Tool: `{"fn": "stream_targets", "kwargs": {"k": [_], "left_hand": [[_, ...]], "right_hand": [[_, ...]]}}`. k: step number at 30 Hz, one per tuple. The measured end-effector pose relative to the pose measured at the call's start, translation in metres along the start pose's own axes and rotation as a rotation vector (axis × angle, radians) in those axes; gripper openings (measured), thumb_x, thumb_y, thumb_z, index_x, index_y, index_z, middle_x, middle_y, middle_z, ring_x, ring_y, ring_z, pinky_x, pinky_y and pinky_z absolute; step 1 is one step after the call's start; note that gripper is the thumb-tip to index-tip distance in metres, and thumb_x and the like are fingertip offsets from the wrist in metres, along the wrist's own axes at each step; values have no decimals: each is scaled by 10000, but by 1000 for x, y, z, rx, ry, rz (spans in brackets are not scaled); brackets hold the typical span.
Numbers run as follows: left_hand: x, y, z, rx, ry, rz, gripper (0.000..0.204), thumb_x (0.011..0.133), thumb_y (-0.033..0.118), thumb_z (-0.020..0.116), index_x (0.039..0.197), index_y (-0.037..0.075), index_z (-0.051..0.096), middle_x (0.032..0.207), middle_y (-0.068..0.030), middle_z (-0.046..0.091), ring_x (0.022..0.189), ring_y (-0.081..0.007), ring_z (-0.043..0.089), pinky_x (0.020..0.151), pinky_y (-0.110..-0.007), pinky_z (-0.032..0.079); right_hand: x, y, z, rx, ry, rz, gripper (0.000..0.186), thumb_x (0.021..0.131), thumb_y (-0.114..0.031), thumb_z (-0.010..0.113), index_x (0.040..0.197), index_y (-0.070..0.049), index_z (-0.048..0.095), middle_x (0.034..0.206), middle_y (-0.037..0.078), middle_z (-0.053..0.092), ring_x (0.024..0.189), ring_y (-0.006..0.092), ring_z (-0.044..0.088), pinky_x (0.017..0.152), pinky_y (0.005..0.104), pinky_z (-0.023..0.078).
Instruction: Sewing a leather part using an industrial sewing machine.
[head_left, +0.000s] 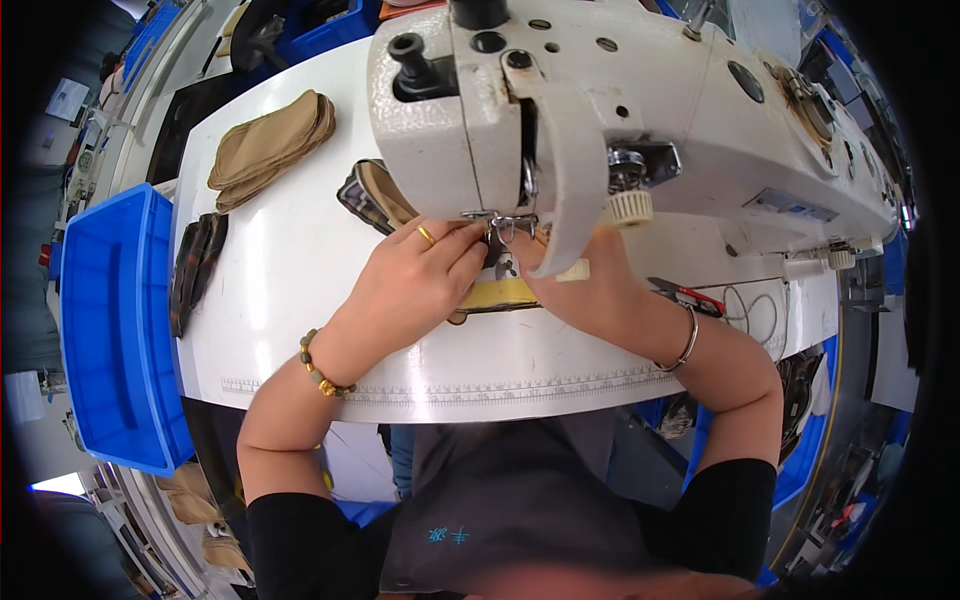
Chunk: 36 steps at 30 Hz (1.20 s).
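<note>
A white sewing machine stands over the table, its metal presser foot low between my hands. A tan and plaid fabric piece sticks out behind my left hand. That hand's fingers are closed together on the fabric, tips close to the presser foot. My right hand is on the other side of the foot, with its fingers mostly hidden behind the machine's pale curved guard. A yellow strip lies between my hands, just in front of the foot.
A stack of tan fabric pieces lies at the far left of the table, with folded plaid pieces nearer. An empty blue bin stands beyond the left edge. Red-handled snips lie beside my right wrist. A printed ruler runs along the front edge.
</note>
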<state>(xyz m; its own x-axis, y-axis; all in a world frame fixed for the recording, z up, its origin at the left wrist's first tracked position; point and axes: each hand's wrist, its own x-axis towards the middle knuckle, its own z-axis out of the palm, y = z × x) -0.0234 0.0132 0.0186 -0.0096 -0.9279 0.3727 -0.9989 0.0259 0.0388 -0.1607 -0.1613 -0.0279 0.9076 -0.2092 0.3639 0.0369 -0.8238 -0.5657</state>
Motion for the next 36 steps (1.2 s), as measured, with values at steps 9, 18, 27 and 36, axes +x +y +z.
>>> {"fn": "stream_targets", "kwargs": {"k": [9, 18, 27, 36], "left_hand": [[-1, -15, 4, -205, 9, -176, 318, 656, 59, 676, 973, 71, 698, 911, -39, 690, 916, -249, 632, 956, -392, 460], [1, -10, 16, 12, 138, 48, 203, 706, 121, 685, 897, 60, 720, 920, -29, 697, 950, -191, 638, 896, -367, 507], [-4, -8, 6, 173, -21, 58, 321, 756, 163, 695, 1073, 130, 730, 1084, 32, 710, 987, -165, 637, 799, -331, 476], [1, 3, 7, 208, -52, 74, 349, 748, 129, 648, 1085, 124, 738, 1077, 16, 716, 1069, -176, 621, 881, -321, 489]], "right_hand": [[2, 10, 7, -66, 13, -118, 301, 784, -21, 730, 1029, -193, 707, 847, 33, 695, 702, 222, 678, 609, 314, 549], [-11, -7, 15, -208, 16, -211, 213, 849, -147, 640, 1032, -62, 704, 651, 75, 635, 513, 257, 610, 502, 372, 494], [-14, 14, 30, -473, 13, -459, 335, 745, -87, 663, 1070, -4, 678, 595, 59, 577, 496, 244, 592, 458, 378, 477], [-4, -3, 4, -406, -10, -418, 289, 747, -98, 663, 1018, 0, 682, 589, 89, 587, 524, 265, 619, 473, 380, 490]]}}
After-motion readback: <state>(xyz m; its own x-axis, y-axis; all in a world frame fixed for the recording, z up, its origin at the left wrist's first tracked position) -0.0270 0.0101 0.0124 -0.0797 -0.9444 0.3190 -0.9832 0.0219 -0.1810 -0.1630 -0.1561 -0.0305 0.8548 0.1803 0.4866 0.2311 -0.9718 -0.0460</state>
